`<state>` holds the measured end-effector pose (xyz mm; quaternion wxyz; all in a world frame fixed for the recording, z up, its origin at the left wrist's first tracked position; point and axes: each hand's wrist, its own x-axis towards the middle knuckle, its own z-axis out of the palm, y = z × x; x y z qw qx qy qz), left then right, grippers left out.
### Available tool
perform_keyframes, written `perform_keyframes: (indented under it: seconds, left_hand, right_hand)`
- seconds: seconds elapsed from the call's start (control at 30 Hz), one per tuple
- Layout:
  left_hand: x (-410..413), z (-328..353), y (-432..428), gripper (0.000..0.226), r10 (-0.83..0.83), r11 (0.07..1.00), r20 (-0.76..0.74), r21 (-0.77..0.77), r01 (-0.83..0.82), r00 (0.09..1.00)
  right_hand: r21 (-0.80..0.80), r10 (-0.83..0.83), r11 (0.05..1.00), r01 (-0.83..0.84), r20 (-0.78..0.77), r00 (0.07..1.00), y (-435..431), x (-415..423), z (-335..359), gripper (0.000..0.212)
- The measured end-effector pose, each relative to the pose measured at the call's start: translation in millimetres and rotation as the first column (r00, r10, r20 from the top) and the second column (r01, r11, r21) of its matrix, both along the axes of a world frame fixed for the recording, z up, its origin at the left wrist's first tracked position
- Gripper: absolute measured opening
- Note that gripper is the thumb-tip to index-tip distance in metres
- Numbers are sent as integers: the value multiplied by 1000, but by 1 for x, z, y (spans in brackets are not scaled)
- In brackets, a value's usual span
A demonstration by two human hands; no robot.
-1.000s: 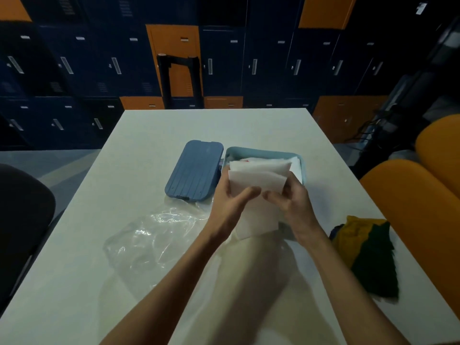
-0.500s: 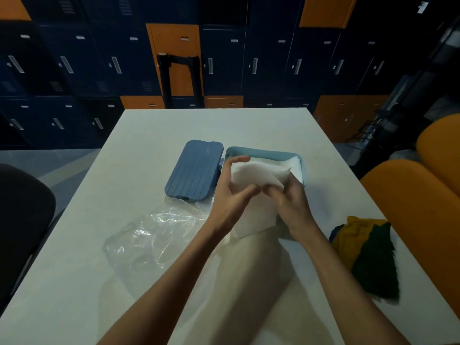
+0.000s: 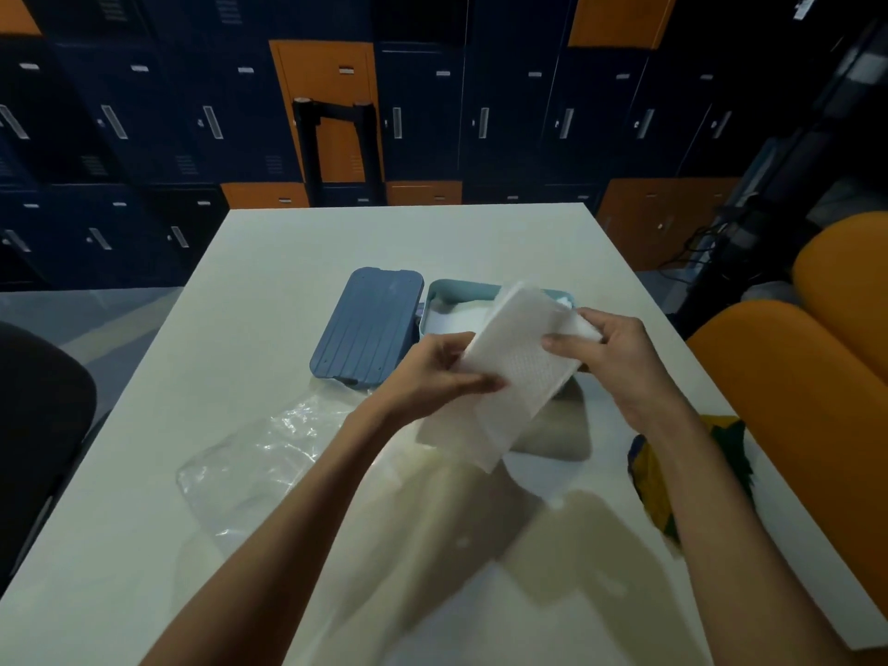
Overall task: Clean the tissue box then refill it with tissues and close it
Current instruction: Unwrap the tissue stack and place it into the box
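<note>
Seen from the head camera, the stack of tissues (image 3: 519, 367) has swung from upright to a slant above the open tissue box (image 3: 447, 293), near the desk's (image 3: 288, 262) right edge. The hands have drawn apart: the left hand (image 3: 432, 372) pinches its near left edge and the right hand (image 3: 610, 353) grips its far end. The lid (image 3: 367, 324) lies unmoved beside the box.

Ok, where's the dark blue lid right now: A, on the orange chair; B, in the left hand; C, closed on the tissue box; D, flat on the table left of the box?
D: the lid lies flat on the table, just left of the open tissue box.
</note>
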<state>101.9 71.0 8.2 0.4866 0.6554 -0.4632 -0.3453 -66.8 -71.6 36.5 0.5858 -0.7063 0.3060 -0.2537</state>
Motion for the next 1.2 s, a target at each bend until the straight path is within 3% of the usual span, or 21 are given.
perform_keyframes:
  seconds: [0.07, 0.13, 0.23, 0.37, 0.5, 0.67, 0.8, 0.9, 1.2]
  left_hand:
    - [1, -7, 4, 31, 26, 999, 6, 38, -26, 1000]
    - [1, -15, 10, 35, 126, 992, -105, 26, -124, 987]
    - [0, -20, 17, 30, 227, 968, -278, -37, -247, 933]
    - [-7, -22, 17, 19, 228, 961, -258, -95, -260, 939]
    - [-11, -31, 17, 21, 260, 959, -180, -69, -276, 949]
    - [-20, -33, 15, 34, 411, 881, -295, -114, -459, 863]
    - [-24, -35, 9, 13, 501, 816, -303, -146, -559, 811]
    - [-26, -37, 6, 12, 475, 847, -235, -138, -513, 848]
    - [-29, -36, 12, 52, 335, 912, -240, -160, -377, 911]
  right_hand:
    - [161, -145, 979, 129, 91, 985, -2, -7, -10, 21]
    - [252, -222, 949, 187, 116, 968, -1, -19, -18, 17]
    - [192, -206, 960, 204, -10, 978, 2, -39, -36, 20]
    - [123, -173, 974, 191, -144, 974, 11, -50, -58, 34]
    - [79, -134, 986, 144, -122, 984, 17, -49, -64, 31]
    - [122, -160, 979, 161, -16, 987, 25, -42, -63, 32]
    - [99, -174, 980, 174, -14, 985, 23, -42, -63, 29]
    - [80, -132, 988, 135, -45, 990, 21, -41, -63, 32]
    - [49, -186, 981, 188, -37, 982, 25, -36, -74, 38]
